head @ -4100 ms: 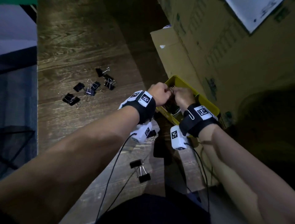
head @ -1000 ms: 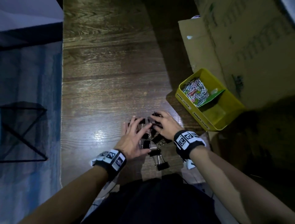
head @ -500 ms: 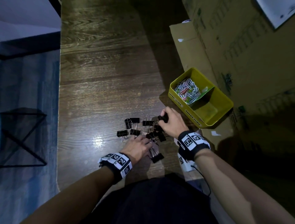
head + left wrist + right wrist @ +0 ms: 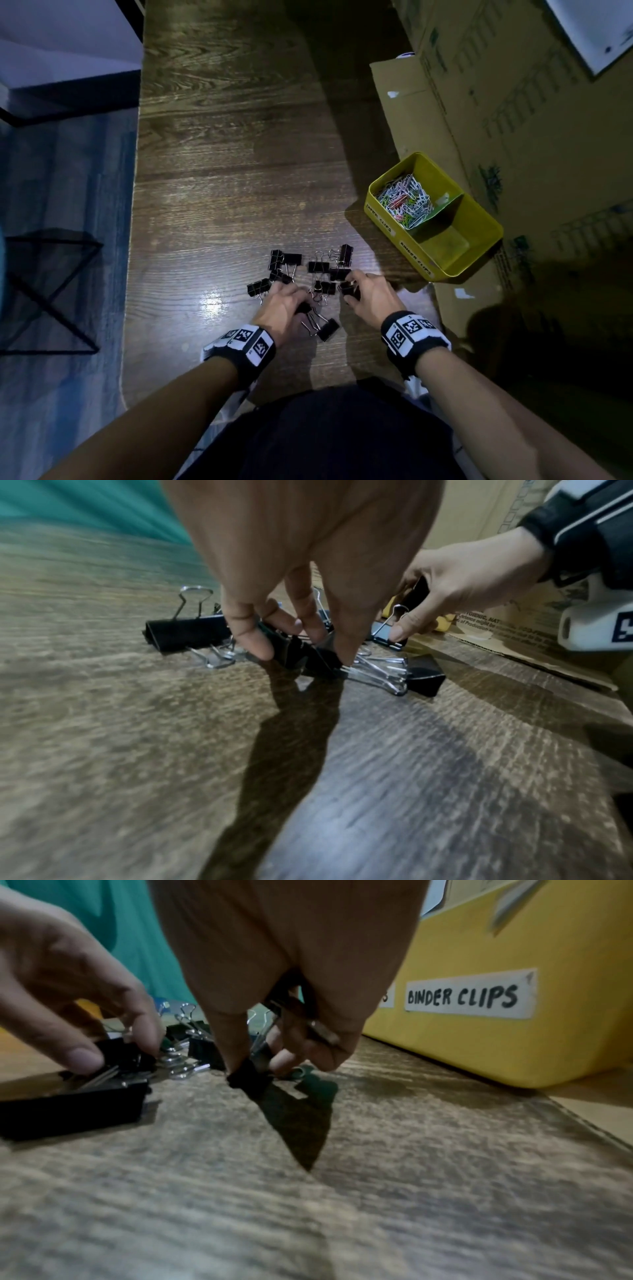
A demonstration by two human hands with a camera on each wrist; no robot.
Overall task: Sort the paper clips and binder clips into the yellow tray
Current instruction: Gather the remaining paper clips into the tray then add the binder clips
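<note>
Black binder clips are being pinched on the tabletop by both hands, left and right. Beside them, the tray is being shown labelled "BINDER CLIPS"; paper clips are lying in its far compartment.

Wooden table — binder clips, yellow tray

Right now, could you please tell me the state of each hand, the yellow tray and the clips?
left hand: down on the pile, pinching a binder clip.
right hand: gripping a binder clip.
yellow tray: upright, divided in two; far compartment holds the paper clips, near one, labelled BINDER CLIPS, has no clips in it.
binder clips: loose pile on the wooden floor, outside the tray.
</note>
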